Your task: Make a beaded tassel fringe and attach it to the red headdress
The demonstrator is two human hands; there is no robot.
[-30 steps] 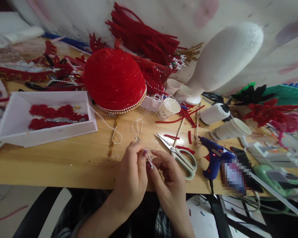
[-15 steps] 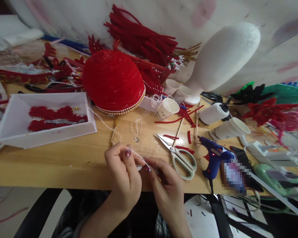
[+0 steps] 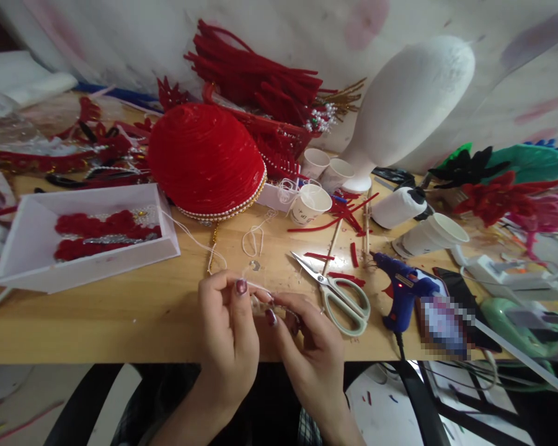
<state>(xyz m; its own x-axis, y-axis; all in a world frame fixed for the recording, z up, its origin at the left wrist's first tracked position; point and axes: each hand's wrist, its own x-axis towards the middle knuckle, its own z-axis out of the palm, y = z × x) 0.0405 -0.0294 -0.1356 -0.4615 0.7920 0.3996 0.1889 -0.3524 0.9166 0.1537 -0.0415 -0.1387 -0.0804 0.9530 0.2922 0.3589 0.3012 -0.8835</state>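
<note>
Near the front edge of the table, my left hand (image 3: 227, 328) pinches a white string (image 3: 259, 287) between thumb and forefinger. The string runs taut to the fingertips of my right hand (image 3: 311, 337). Its forefinger meets the string while the thumb stands slightly apart below. Small pale beads (image 3: 255, 303) show between the two hands, and something shiny is partly hidden in my right fingers. Just beyond my hands lies a small round silvery piece (image 3: 255, 266) beside a loop of white thread (image 3: 252, 240). Open-bladed scissors (image 3: 337, 297) rest right of my right hand.
A red dome-shaped cap (image 3: 204, 164) with beaded trim stands behind a white box (image 3: 111, 271) of red pieces. Paper cups (image 3: 309, 207), a white foam head (image 3: 413, 105) and red stems (image 3: 255, 68) are at the back. A blue glue gun (image 3: 402, 288) is at right.
My right thumb has moved away from the forefinger, opening a gap between them. The left hand keeps its pinch on the string. The view has shifted slightly.
</note>
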